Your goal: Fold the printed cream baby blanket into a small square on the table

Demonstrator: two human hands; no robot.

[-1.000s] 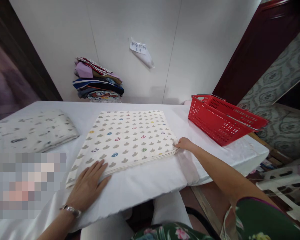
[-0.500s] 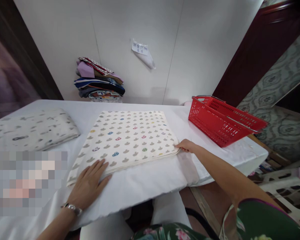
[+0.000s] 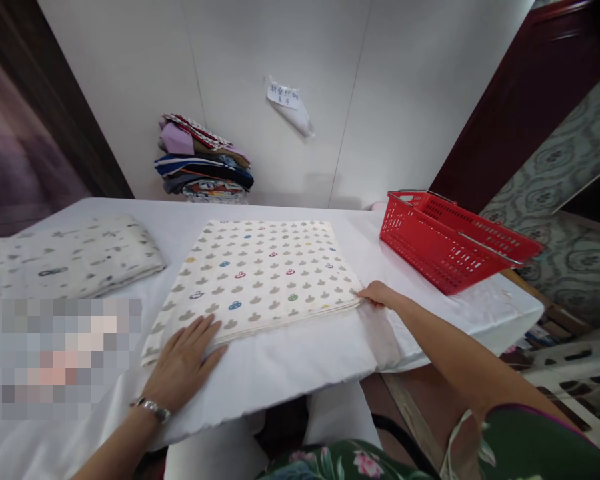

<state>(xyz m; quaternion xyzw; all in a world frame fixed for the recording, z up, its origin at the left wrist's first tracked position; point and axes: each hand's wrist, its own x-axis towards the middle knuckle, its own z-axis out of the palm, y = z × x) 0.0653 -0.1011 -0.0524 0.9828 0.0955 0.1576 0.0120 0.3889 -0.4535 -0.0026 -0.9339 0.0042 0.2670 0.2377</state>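
A cream cloth [image 3: 265, 273] printed with grey, blue, red and green mushroom shapes lies folded flat in front of me, its layers showing along the near edge. My left hand [image 3: 183, 360] rests with fingers stretched out on the cloth's near left corner and the table beside it. At the near right corner, my right hand [image 3: 377, 294] pinches the cloth's edge between thumb and curled fingers.
A second folded patterned cloth [image 3: 85, 257] lies at the left of the white-covered table [image 3: 300, 367]. Stacked folded clothes [image 3: 205, 160] stand at the back by the wall. A red basket [image 3: 445, 247] sits at the right. A blurred-out patch [image 3: 65, 360] hides the left front.
The view has shifted slightly, so everything sits a little further right. Both hands stay at the same corners of the cloth, with no clear movement of the cloth itself.
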